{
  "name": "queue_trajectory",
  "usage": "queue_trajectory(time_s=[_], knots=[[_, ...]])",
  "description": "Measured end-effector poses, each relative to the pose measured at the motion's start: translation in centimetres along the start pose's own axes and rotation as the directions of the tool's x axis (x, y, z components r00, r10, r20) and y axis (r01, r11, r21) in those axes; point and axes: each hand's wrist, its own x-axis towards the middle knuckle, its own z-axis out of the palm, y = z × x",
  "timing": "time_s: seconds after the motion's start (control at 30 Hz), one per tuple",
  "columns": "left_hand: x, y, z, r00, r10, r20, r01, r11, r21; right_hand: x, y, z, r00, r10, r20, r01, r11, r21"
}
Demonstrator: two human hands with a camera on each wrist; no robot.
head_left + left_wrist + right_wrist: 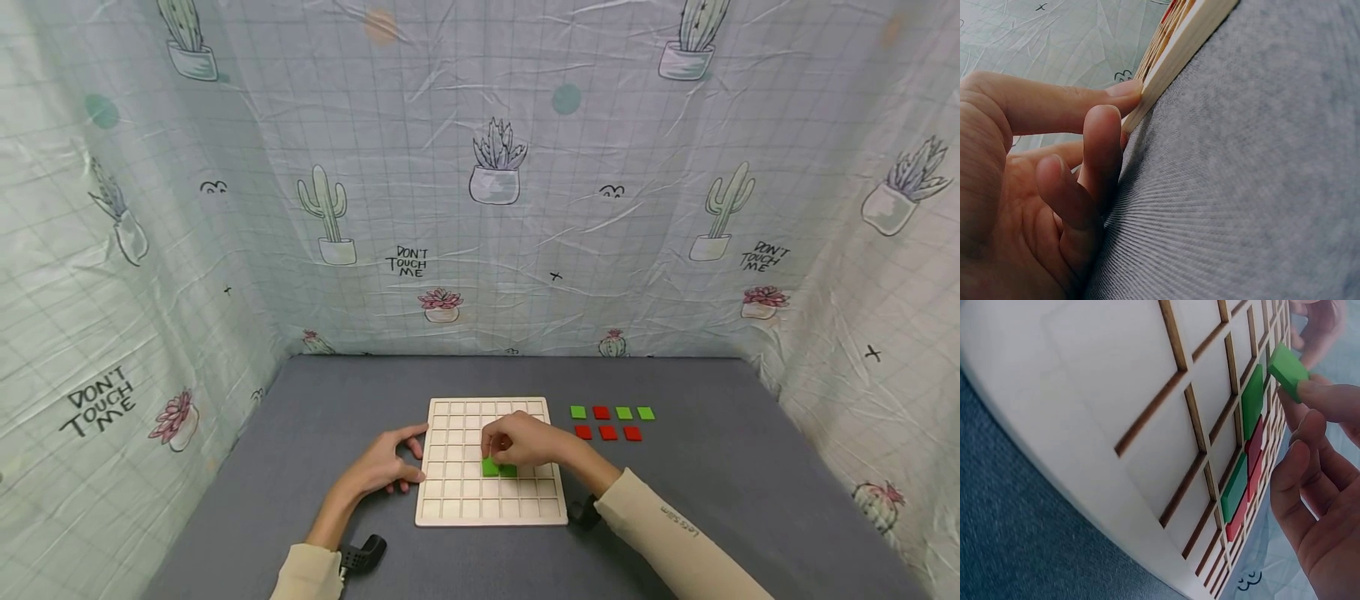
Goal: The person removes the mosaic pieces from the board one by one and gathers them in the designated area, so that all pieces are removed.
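A pale wooden grid board (450, 507) lies on the grey table. My right hand (525, 439) is over its middle, pinching a green square tile (1288, 370) between thumb and fingers, tilted above the grid. Near it, two green tiles, one nearer the held tile (1252, 403) and one lower (1235, 487), sit in cells alongside several red tiles (1254, 444). In the head view my hand hides most of these. At the board's left edge, my left hand (386, 462) touches the side with its thumb and index fingertips, the other fingers loosely bent.
Loose green tiles (577, 412) and red tiles (608, 432) lie in two rows on the table (675, 517), right of the board. A patterned curtain (495, 283) rises behind the table and along both sides.
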Motion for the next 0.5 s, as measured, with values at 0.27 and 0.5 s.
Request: queue_trajectory(time_s=[0.27,0.5], knots=[[0.1,0.0,0.0,1.0,0.005,-0.007,-0.005,1.0,-0.002,-0.6,0.3,-0.7,1.0,-0.011,-0.024,0.011,1.0,-0.018],[0.1,-0.2,0.0,1.0,0.004,-0.004,-0.004,1.0,-0.004,-1.3,0.8,-1.5,0.999,-0.027,-0.035,0.027,1.0,0.001]])
